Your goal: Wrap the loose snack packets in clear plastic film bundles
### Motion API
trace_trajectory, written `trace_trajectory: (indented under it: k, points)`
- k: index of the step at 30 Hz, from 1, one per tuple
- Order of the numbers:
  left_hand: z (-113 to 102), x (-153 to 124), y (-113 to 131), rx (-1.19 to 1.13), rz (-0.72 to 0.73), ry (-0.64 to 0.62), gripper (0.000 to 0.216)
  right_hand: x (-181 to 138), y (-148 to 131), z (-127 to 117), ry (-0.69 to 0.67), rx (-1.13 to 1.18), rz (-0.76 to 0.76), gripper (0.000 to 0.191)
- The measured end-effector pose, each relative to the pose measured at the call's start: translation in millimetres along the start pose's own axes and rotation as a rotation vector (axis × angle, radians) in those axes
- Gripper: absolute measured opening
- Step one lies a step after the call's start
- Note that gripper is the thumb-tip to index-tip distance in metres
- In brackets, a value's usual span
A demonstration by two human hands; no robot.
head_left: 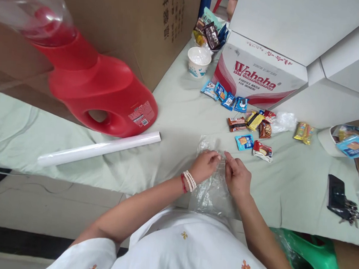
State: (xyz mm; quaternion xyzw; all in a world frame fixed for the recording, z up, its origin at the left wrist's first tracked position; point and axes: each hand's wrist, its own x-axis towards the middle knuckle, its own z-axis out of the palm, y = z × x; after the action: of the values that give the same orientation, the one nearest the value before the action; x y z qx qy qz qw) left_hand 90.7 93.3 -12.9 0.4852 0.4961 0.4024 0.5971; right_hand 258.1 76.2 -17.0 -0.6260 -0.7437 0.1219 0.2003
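A crumpled clear plastic bag (211,193) lies at the table's front edge, close against my body. My left hand (206,166), with beaded bracelets at the wrist, is closed over the bag's upper part, fingertips pinched on the thin plastic. Facing it, my right hand (238,178) has its fingers curled and its index finger reaching toward the left fingertips, also gripping the plastic. Just beyond the hands lie a blue snack packet (244,142) and a red-and-white snack packet (262,151). The exact pinch points are hard to make out.
A big red jug (110,88) and a white roll (101,149) are at left. Behind stand a paper cup (198,62), several small snacks and a Wahaha carton (259,70). At right are a snack-filled tub (326,141), a phone (336,193) and keys (353,213).
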Motion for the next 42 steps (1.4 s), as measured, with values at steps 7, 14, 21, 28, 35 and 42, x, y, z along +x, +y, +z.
trace_trajectory:
  k: [7,14,21,28,35,42]
  points:
    - [1,15,-5,-0.245,-0.178,0.126,0.026,-13,-5,-1,-0.062,-0.012,-0.085,0.042]
    - [-7,3,1,-0.368,-0.201,0.11,0.026,-16,4,-15,-0.034,0.436,-0.02,0.029]
    - [-8,-5,7,-0.397,-0.158,0.075,0.032,6,0,-23,-0.129,0.654,0.136,0.036]
    - [-35,-1,16,-0.481,-0.093,0.262,0.038,13,-3,-21,-0.323,0.741,0.272,0.034]
    - [-55,14,6,-0.563,-0.154,0.399,0.044,-5,19,-26,-0.454,0.783,0.408,0.052]
    - [-56,19,9,-0.549,-0.208,0.323,0.035,-28,21,-35,-0.568,0.847,0.474,0.045]
